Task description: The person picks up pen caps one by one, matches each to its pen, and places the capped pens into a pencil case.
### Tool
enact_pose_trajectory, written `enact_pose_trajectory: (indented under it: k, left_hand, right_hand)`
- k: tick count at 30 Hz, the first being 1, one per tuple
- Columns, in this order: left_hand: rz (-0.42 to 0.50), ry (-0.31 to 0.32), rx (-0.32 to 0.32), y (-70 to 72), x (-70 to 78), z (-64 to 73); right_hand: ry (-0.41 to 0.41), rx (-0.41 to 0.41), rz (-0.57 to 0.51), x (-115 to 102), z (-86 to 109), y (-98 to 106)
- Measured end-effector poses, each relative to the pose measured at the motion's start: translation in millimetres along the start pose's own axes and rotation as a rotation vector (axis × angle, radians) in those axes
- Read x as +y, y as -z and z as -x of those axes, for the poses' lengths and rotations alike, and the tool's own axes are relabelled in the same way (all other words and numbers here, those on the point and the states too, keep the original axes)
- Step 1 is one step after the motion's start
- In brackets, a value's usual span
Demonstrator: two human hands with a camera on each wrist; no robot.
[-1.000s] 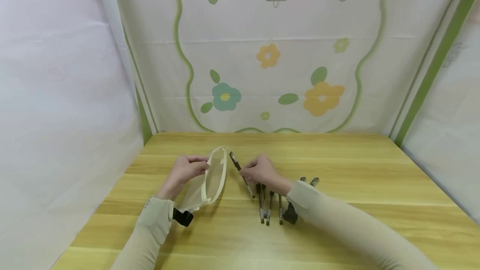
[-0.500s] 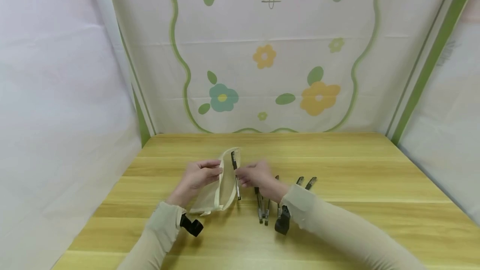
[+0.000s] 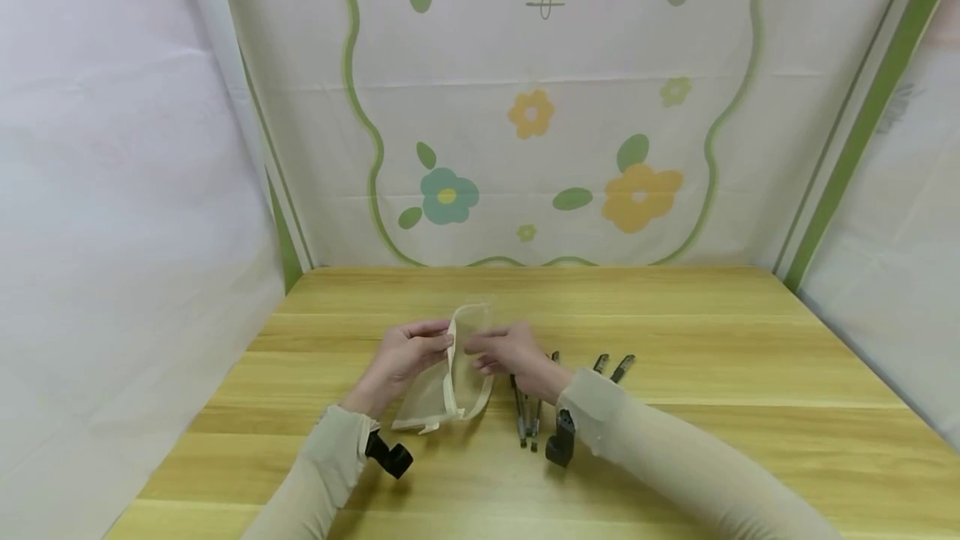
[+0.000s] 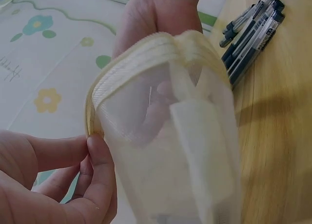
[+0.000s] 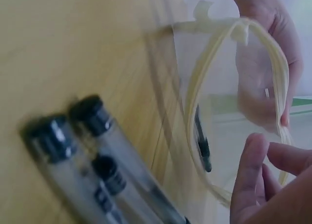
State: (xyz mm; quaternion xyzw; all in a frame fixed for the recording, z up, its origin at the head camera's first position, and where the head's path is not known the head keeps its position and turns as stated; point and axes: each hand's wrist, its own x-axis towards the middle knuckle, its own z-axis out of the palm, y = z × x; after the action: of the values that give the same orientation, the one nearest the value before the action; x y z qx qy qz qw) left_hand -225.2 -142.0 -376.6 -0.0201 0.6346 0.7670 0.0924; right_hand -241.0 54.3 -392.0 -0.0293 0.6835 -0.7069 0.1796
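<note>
My left hand (image 3: pixel 405 357) pinches the rim of a translucent cream mesh zip pouch (image 3: pixel 425 398) between thumb and fingers. The pouch is tilted, its mouth spread towards the right. At that mouth is my right hand (image 3: pixel 513 357), fingers loosely bent, with nothing visible between them. Through the mesh, the left wrist view shows the right fingers (image 4: pixel 155 112) faintly. A black pen (image 5: pixel 203 148) lies inside the pouch in the right wrist view, partly hidden by the rim. Just right of the pouch, several clear-barrelled black pens (image 3: pixel 520 419) lie on the table, partly under the right hand.
Two more pen ends (image 3: pixel 622 369) show beyond the right sleeve. The wooden table (image 3: pixel 675 315) ends at a white flowered backdrop (image 3: pixel 480 140). White cloth walls (image 3: pixel 127 190) stand on both sides. Each wrist carries a black camera (image 3: pixel 390 455).
My right hand brought the pen to the pouch mouth and let it go; the pen is now in the pouch. My left hand moved the pouch rightwards towards it.
</note>
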Motion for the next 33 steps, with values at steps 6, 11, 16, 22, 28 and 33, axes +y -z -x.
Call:
enact_pose_trajectory:
  k: [6, 11, 16, 22, 28, 33]
  left_hand:
    - [0.025, 0.005, -0.02, 3.6, 3.0, -0.3]
    - [0.023, 0.001, -0.011, 7.8, 6.1, -1.0]
    - [0.018, 0.008, -0.011, 10.3, 8.6, -1.1]
    - [0.005, 0.013, -0.017, 8.8, 10.5, -0.4]
    - [-0.001, 0.015, -0.02, 7.5, 10.3, 0.0]
    - [0.006, 0.013, -0.02, 7.8, 10.2, -0.1]
  right_hand:
    - [0.07, 0.042, 0.038, -0.1, 0.1, 17.4]
    - [0.109, 0.059, 0.085, -4.7, 9.3, 39.0]
    - [0.151, -0.057, 0.262, -6.3, 17.3, 59.9]
    - [0.202, -0.15, 0.481, -6.8, 20.6, 70.5]
    - [0.189, -0.164, 0.568, -4.4, 17.5, 67.9]
    - [0.189, -0.181, 0.598, -3.0, 17.6, 63.2]
